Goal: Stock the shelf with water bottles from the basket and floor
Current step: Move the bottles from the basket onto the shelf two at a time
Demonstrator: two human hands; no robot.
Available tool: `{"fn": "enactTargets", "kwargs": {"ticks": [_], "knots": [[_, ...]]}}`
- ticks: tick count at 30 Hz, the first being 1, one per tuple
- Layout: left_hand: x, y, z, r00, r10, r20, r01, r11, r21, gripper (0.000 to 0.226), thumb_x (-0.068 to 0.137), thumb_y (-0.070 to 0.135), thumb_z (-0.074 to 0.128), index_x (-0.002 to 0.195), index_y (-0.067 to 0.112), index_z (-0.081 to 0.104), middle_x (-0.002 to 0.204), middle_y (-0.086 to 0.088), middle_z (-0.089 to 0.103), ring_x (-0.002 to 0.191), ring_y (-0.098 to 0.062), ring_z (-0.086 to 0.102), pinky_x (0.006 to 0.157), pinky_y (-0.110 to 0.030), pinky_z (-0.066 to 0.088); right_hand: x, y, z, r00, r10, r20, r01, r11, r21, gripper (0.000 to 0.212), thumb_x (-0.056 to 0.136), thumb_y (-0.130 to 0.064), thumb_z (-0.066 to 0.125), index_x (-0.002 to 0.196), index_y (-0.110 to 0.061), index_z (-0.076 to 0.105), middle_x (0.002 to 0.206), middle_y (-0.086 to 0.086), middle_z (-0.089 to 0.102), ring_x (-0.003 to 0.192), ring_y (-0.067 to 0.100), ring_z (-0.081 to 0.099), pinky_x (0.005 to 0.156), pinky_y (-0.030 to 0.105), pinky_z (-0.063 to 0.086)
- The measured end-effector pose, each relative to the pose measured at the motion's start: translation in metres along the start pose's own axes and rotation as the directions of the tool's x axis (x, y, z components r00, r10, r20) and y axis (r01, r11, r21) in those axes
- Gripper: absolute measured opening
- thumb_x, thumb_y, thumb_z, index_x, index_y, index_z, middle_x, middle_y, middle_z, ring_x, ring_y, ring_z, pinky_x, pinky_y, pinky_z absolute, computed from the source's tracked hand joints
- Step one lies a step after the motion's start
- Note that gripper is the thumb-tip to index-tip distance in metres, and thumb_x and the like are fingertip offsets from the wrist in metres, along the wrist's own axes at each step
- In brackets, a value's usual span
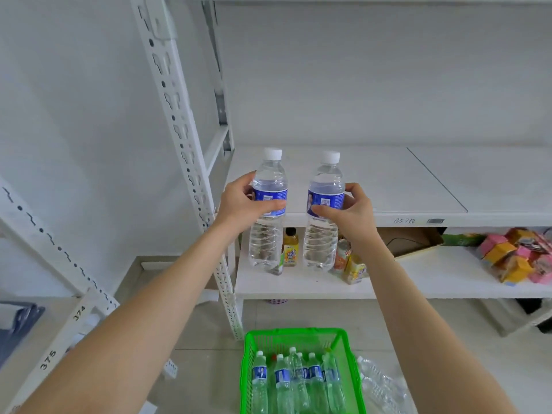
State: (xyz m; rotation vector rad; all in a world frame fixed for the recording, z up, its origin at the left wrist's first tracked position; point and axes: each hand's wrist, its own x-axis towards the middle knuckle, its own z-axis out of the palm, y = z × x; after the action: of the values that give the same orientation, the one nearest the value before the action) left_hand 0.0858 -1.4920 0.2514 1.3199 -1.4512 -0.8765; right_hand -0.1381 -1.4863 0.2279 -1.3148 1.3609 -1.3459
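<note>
The left hand (pixel 239 201) wraps thumb and curled fingers (pixel 270 204) round the label of the left bottle (pixel 266 240); the right hand (pixel 354 212) likewise grips the right bottle (pixel 321 246); both upright, side by side. Beyond the fingertips lies the white shelf (pixel 388 180); below the wrists, a green basket (pixel 295 334) holding further bottles (pixel 282 380)

A single wide-angle view from the person's head faces forward and down; both forearms run in from the bottom corners toward centre; the white shelf (pixel 388 180) stands close ahead; the green basket (pixel 295 333) lies on the floor (pixel 448 339) directly below, cut by the bottom edge.
</note>
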Motion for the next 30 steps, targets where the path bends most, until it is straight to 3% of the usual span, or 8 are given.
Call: {"fn": "enactTargets", "kwargs": {"ticks": [7,15,19,25,30], "knots": [[0.082,0.005,0.014,0.998,0.025,-0.059,-0.027,0.999,-0.034,0.053,0.057,0.031,0.091,0.099,0.04,0.061,0.095,0.017,0.07,0.082,0.006,0.067,0.06,-0.012,0.053,0.093,-0.006,0.005,0.999,-0.031,0.035,0.031,0.999,0.012,0.057,0.06,-0.026,0.088,0.104,-0.027,0.052,0.096,-0.006,0.072,0.073,0.002,0.07,0.058,0.014,0.051],[0.173,-0.009,0.008,0.997,0.015,-0.08,-0.021,0.997,-0.078,0.057,0.057,0.01,0.09,0.107,0.026,0.067,0.096,0.004,0.075,0.084,-0.011,0.072,0.069,-0.024,0.058,0.187,-0.007,0.031,0.997,-0.042,0.063,0.038,0.997,0.068,0.056,0.059,-0.016,0.089,0.101,-0.023,0.053,0.088,-0.007,0.073,0.067,0.002,0.068,0.055,0.014,0.049],[0.225,-0.021,0.002,0.998,0.009,-0.068,-0.015,0.996,-0.091,0.059,0.057,0.007,0.09,0.108,0.023,0.067,0.095,0.004,0.075,0.083,-0.01,0.072,0.065,-0.021,0.056,0.234,-0.001,0.055,0.998,-0.041,0.055,0.036,0.996,0.087,0.056,0.059,-0.011,0.089,0.102,-0.02,0.054,0.089,-0.004,0.072,0.066,0.001,0.068,0.054,0.012,0.048],[0.302,-0.05,-0.005,0.996,-0.018,-0.09,0.01,0.995,-0.096,0.072,0.053,0.008,0.091,0.117,0.022,0.062,0.104,0.0,0.072,0.095,-0.019,0.07,0.085,-0.043,0.058,0.302,0.017,0.093,0.999,-0.027,0.02,0.025,0.997,0.068,0.059,0.061,-0.004,0.088,0.105,-0.017,0.051,0.093,-0.003,0.068,0.063,-0.006,0.065,0.053,0.008,0.047],[0.344,-0.077,-0.006,0.989,-0.031,-0.147,0.008,0.989,-0.149,0.076,0.043,0.015,0.089,0.113,0.026,0.061,0.101,0.005,0.073,0.093,-0.016,0.071,0.085,-0.044,0.058,0.348,0.033,0.116,0.997,-0.064,0.048,0.062,0.998,0.03,0.064,0.059,-0.004,0.089,0.106,-0.019,0.047,0.098,-0.001,0.067,0.066,-0.005,0.066,0.053,0.009,0.048]]}}
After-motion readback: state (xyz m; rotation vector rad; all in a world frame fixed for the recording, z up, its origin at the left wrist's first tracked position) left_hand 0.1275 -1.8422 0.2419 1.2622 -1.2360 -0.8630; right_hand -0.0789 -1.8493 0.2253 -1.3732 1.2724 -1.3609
